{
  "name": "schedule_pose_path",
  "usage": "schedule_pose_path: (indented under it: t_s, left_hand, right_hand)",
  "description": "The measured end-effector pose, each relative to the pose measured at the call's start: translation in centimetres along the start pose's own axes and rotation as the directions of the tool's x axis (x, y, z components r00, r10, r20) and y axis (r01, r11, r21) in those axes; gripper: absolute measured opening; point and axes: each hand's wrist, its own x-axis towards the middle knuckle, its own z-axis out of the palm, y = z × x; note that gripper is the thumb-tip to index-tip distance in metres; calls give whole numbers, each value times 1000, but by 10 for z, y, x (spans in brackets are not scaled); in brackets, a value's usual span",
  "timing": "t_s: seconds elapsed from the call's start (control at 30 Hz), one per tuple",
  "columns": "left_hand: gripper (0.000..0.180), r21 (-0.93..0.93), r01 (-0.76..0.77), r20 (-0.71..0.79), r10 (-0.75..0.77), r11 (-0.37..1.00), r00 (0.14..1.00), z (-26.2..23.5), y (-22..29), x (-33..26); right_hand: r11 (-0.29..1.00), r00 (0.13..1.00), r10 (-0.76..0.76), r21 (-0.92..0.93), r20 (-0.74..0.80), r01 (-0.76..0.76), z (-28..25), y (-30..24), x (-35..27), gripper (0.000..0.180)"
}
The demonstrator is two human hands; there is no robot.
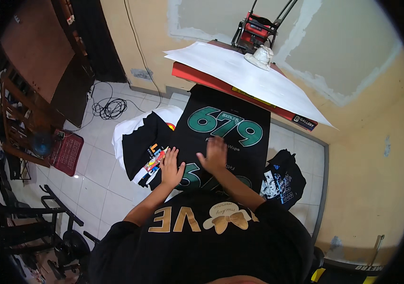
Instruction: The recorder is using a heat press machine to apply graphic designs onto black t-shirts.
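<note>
I see the black printed cloth point(225, 132) laid out, far end under the raised red press point(197, 76), smoothing perhaps unfinished, left hand point(170, 169) spread at its left edge, blurred right hand point(215, 156) open at its middle, neither gripping anything.

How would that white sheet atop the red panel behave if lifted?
The white sheet is probably light, given its thin edge. It's likely bendy yet slightly stiff, its corner jutting past the red panel. The white lump on top might slide off.
</note>
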Motion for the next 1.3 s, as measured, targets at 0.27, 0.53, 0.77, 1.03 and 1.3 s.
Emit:
schedule_pose_path:
  t_s: [0.27,0.53,0.77,1.03,1.3]
  left_hand:
    - [57,-15,-4,22,4,1000,1000,1,5,3]
    - [57,24,-33,23,33,999,999,1,4,6]
    - [53,73,-27,36,24,997,999,3,2,5]
    - [54,41,-7,33,5,999,999,2,5,4]
    - [52,51,-13,44,10,999,999,2,4,3]
  right_hand:
    - [944,879,326,61,-349,-326,34,89,-34,87]
    - [991,991,-122,48,-62,125,17,-20,9,89]
    - [907,910,-402,91,-100,410,29,-30,11,85]
    - [979,975,-200,24,-93,203,25,5,-19,86]
    - [995,994,101,6,-45,-101,6,47,-47,84]
